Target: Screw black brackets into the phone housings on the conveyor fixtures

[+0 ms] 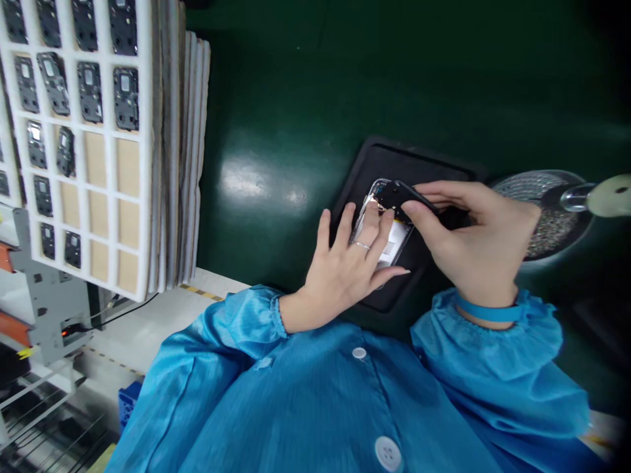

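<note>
An opened phone body with a clear rim and a pale battery lies on a black mat on the green bench. My left hand, a ring on one finger, rests on the phone with fingers spread flat, holding it down. My right hand pinches a small black plastic part between thumb and fingers at the phone's upper end. Both arms wear blue smock sleeves; a blue band circles the right wrist.
A white foam tray of small black modules, several pockets bare, stands stacked with other trays at the left. A round dish of tiny screws sits to the right, a pale tool tip over it. Grey brackets and cables lie lower left.
</note>
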A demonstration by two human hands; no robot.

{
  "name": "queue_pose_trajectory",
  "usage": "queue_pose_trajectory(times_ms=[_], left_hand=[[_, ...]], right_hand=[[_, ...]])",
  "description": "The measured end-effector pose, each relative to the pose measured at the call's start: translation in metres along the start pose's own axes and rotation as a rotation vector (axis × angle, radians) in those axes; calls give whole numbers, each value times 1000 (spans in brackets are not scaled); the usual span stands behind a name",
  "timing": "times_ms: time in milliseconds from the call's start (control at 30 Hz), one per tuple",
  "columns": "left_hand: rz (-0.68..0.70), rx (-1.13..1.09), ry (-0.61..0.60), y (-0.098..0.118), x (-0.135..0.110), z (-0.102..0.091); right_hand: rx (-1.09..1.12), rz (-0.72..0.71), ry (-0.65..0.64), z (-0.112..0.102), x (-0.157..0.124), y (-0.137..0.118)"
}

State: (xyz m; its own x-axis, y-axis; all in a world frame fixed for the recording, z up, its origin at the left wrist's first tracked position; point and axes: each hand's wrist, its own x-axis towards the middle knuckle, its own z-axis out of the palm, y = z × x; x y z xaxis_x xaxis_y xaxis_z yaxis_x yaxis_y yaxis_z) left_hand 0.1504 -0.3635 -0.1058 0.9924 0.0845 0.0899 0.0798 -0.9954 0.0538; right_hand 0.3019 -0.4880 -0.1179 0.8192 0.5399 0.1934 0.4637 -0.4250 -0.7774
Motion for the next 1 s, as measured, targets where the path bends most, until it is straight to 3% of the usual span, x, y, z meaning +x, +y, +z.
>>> queue_pose_trajectory(times_ms=[367, 633, 1000], left_hand=[[68, 0, -8, 1, 7, 6], [-7, -144, -40, -23, 1, -7], [-15, -173, -59, -23, -1, -2]], right_hand=[[30, 20, 17, 2, 1, 3], [13, 26, 10, 2, 2, 4], [4, 59, -8, 1, 3, 5]])
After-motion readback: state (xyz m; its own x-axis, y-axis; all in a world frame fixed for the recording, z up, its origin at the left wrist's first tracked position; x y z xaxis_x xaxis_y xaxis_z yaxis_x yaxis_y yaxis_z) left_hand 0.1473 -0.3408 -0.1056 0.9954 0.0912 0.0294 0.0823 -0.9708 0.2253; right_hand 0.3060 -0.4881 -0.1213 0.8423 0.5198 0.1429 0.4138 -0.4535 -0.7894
